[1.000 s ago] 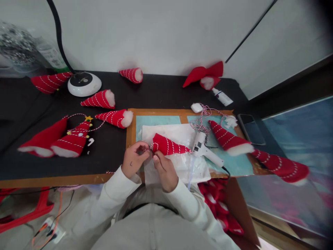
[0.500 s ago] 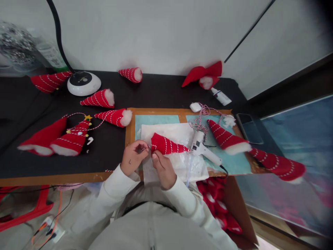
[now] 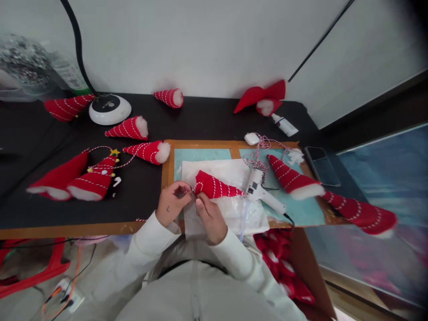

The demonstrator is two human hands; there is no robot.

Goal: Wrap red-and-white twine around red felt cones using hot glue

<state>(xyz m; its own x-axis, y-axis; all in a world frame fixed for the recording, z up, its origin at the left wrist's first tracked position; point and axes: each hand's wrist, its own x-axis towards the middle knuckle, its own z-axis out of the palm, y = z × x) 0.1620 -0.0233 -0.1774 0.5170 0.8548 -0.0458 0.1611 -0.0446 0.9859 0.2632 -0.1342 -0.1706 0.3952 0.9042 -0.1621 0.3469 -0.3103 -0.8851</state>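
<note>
A red felt cone [image 3: 214, 185] wrapped in red-and-white string lies on a white sheet [image 3: 194, 166], its tip to the right and its wide end towards my hands. My right hand [image 3: 211, 218] is closed on the cone's lower wide edge, thumb on top. Just left of it, my left hand [image 3: 172, 203] pinches the end of the twisted string [image 3: 194, 189] at the cone's edge. Beyond the cone's tip lies a white glue gun [image 3: 264, 191], its cable trailing towards the table's front edge.
Several string-wrapped red cones [image 3: 143, 151] lie on the dark table, left, back and right. A lamp base [image 3: 110, 109], a small bottle [image 3: 285, 125], tangled string [image 3: 257, 154], a white case [image 3: 252, 138] and a phone [image 3: 323, 166] surround the work area. A box [image 3: 310, 272] of red pieces stands below.
The string at the cone's wide end now shows as a small curve by my fingers. Both hands keep nearly the same place; the view has shifted slightly.
</note>
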